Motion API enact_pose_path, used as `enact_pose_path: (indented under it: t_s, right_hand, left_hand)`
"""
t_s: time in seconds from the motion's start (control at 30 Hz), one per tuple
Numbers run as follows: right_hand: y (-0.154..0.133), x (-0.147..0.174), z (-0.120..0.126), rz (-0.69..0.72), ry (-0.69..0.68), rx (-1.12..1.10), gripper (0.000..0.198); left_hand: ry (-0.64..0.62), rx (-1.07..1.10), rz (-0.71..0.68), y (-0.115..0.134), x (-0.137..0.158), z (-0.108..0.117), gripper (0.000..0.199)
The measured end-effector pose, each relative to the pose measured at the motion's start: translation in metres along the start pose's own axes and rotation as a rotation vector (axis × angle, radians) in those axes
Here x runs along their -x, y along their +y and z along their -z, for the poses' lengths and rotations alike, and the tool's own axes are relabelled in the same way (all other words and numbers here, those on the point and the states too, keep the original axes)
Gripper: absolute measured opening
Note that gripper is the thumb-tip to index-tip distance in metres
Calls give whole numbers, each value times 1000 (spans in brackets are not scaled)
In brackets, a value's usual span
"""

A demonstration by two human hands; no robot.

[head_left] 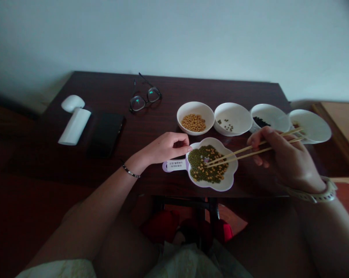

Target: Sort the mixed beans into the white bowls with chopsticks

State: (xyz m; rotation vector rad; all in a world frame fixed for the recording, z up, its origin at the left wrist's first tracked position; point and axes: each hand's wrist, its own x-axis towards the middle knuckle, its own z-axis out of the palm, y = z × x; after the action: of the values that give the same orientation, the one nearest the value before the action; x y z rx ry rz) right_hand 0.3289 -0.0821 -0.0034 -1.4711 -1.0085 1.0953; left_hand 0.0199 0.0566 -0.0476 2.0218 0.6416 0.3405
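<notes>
A white flower-shaped dish [231, 178] with a purple edge and a labelled handle lies near the table's front edge. Mixed green mung beans [198, 157] and yellow soybeans [220, 177] cover its bottom. Fingers of my left hand [170, 148] grip the rim beside the handle. My right hand [287, 160] is closed around a pair of wooden chopsticks [238, 154]. Their tips are together among the beans, near the dish's middle. Whether they pinch a bean is too small to tell.
Behind the dish stand white bowls: one of soybeans [193, 122], one with several green beans [225, 126], one with black beans [261, 122], and a rightmost bowl [319, 127] partly hidden. Glasses [145, 101], a dark phone [106, 134] and a white device [75, 126] lie left.
</notes>
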Motion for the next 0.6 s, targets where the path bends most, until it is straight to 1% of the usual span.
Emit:
enact_pose_path:
  t_s: [0.23, 0.43, 0.6]
  right_hand:
    - [4, 1, -4, -26, -53, -52, 44]
    - [11, 0, -7, -95, -84, -111, 45]
    - [10, -2, -3, -72, -47, -112, 46]
  left_hand:
    - [-5, 3, 7, 1, -1, 0, 28]
    - [-2, -2, -4, 1, -2, -1, 29]
    - [0, -8, -4, 0, -1, -1, 29]
